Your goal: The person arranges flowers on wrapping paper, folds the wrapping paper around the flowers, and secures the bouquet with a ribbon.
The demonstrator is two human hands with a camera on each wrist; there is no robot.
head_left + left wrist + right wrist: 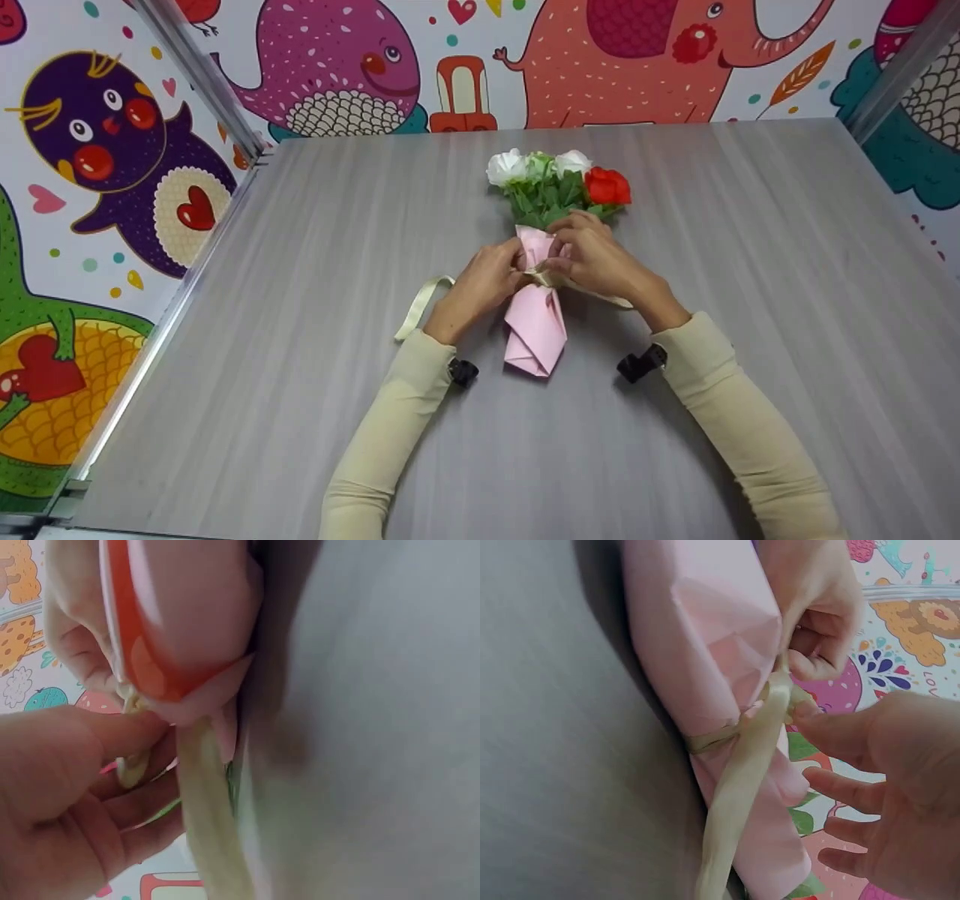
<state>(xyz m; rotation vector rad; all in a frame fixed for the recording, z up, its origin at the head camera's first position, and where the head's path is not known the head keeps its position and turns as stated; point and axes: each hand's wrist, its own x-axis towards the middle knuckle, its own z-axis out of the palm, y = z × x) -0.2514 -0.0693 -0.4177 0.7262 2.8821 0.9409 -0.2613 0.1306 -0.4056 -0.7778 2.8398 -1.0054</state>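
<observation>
A bouquet wrapped in pink paper [537, 334] lies on the table, its blooms pointing away from me. White roses [507, 168] and a red rose [608, 186] stand out above green leaves [550, 196]. Around the wrap's narrow waist goes a cream ribbon [739, 802], with one tail out to the left and another to the right. On the left side my left hand [486, 276] pinches the ribbon near the knot between thumb and fingertips. My right hand [596, 255] pinches a ribbon part there too, its other fingers spread apart in the right wrist view.
The grey wood-grain table [300, 405] extends around the bouquet. Cartoon-printed panels [337, 67] rise at its back and sides, joined by metal posts [202, 75]. A black wrist camera [463, 372] sits on the left cuff, another [641, 364] on the right.
</observation>
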